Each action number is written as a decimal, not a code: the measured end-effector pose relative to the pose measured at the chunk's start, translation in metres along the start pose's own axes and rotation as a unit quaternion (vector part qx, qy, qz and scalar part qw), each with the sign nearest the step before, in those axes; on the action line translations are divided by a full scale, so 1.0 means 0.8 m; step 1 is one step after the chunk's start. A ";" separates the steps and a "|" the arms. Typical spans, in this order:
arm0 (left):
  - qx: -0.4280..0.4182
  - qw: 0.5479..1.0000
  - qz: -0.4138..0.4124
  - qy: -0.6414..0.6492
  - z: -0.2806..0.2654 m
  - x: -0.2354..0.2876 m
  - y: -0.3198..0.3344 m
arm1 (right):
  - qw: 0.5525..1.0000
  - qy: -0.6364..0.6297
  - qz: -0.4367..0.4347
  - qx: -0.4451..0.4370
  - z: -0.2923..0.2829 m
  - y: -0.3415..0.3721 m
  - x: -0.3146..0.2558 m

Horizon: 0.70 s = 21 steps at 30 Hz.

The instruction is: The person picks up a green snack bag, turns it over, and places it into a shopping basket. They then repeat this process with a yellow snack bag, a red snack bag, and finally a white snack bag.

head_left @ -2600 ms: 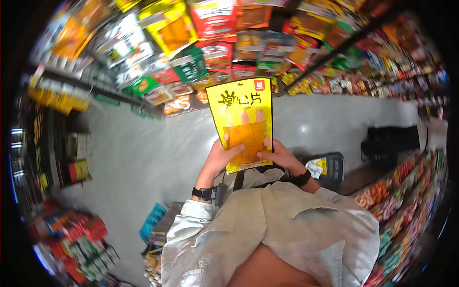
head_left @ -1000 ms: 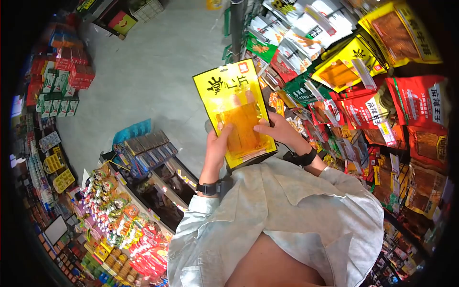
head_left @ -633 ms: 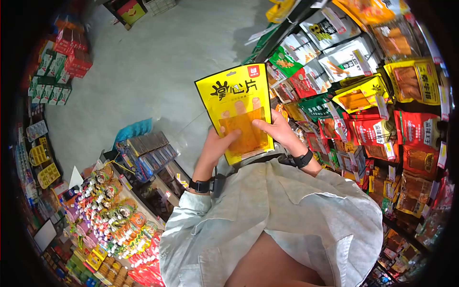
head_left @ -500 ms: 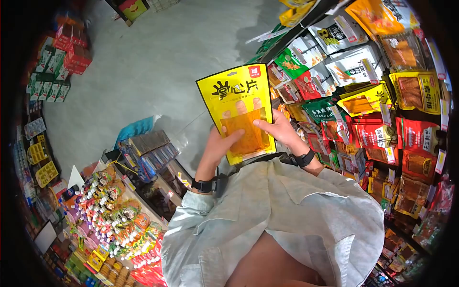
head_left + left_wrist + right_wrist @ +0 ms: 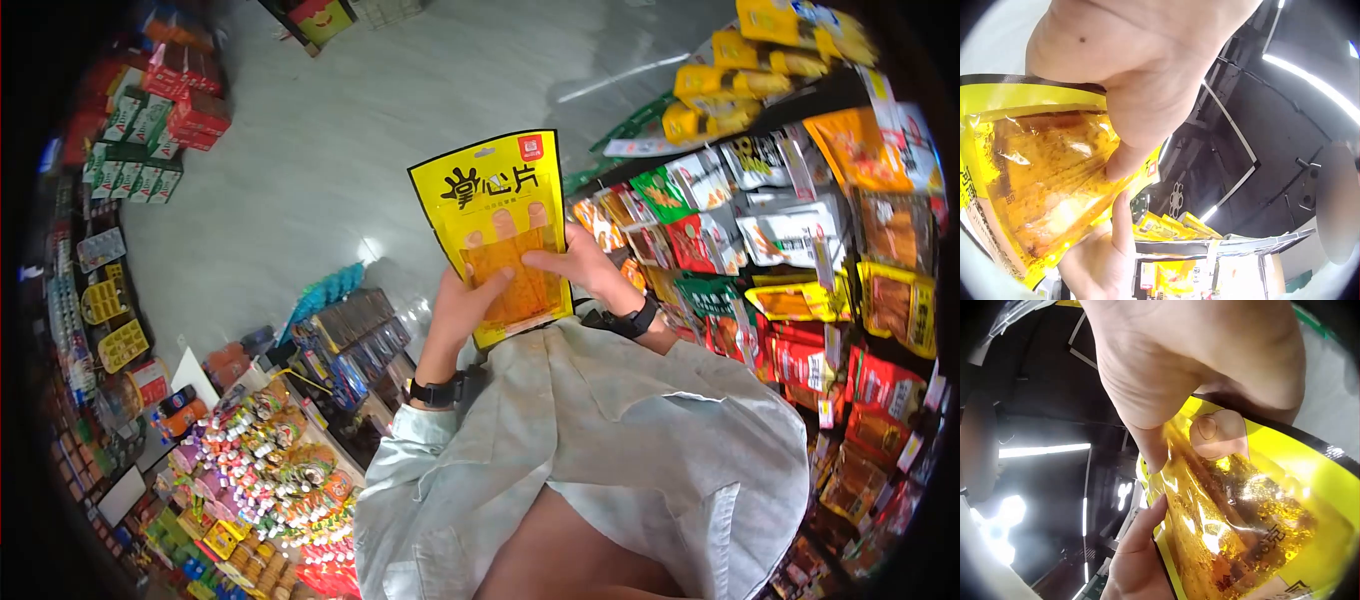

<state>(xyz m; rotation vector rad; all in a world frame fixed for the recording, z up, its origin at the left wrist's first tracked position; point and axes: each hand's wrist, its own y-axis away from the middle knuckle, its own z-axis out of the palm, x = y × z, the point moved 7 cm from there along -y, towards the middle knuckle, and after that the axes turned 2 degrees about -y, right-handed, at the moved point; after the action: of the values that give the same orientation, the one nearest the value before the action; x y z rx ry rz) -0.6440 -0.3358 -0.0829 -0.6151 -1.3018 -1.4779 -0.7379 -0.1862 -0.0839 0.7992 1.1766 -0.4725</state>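
Note:
A yellow snack packet [image 5: 470,215] with a black border stands before the body in the head view. Large black characters, a red logo and printed fingertips decorate its upper half. Flat orange-brown slices show through its clear window. My left hand [image 5: 462,305] grips the packet's left side, its thumb pressing on the window. From the opposite side my right hand [image 5: 592,268] holds it likewise, thumb on the front. Both hands' other fingers are hidden behind the packet. In the left wrist view the window [image 5: 1054,175] shines with reflections; in the right wrist view it is creased near the thumbs.
Racks of hanging snack bags [image 5: 790,235] rise close on the right, with yellow bags [image 5: 720,95] on top. At lower left is a display of small colourful sweets [image 5: 270,450]. Red and green boxes [image 5: 150,130] are stacked farther left. Grey floor [image 5: 320,130] lies ahead.
The head view has turned: the snack racks, at the top in the earliest frame, now stand on the right. Both hands keep hold of the packet, thumbs shifting slightly.

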 end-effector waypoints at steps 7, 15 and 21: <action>0.042 0.999 0.017 0.016 -0.031 0.071 -0.082 | 0.998 0.022 -0.025 -0.054 -0.012 -0.124 -0.067; -0.038 0.999 0.001 0.010 -0.046 0.097 -0.163 | 0.999 0.015 -0.015 0.028 -0.051 -0.166 -0.076; -0.132 0.988 -0.067 -0.036 -0.080 0.118 -0.220 | 0.978 -0.042 0.016 0.204 -0.034 -0.161 -0.074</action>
<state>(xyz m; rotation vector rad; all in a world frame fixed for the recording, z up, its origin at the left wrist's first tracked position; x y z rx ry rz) -0.8208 -0.4488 -0.0903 -0.7710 -1.2314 -1.7698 -0.8655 -0.2528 -0.0720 1.1366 0.9977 -0.7282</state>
